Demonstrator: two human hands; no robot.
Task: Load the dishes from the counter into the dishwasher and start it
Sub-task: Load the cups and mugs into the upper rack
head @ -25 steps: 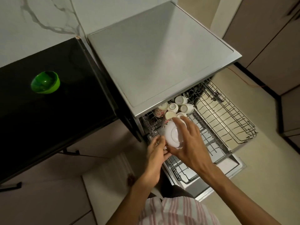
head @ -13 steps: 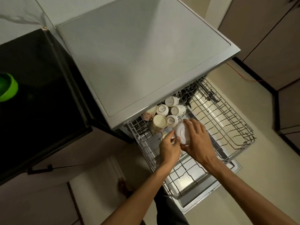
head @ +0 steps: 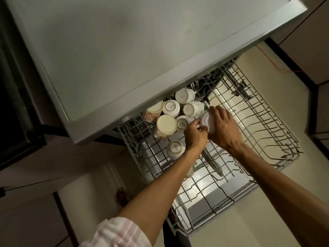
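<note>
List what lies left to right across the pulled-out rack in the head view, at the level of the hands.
Tall cream upturned mug → small white upturned cup → left hand → white bowl → right hand → bare grey wire rack.

The right hand [head: 222, 129] covers most of the white bowl [head: 206, 122]. At seven o'clock the striped sleeve [head: 117, 232] is cut off; cup [head: 175, 148] lettering is unreadable

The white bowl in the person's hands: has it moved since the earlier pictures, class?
Yes. Judged against the upturned cups, the white bowl has moved deeper into the rack, from its front edge to just right of them, gripped by both hands.
</note>
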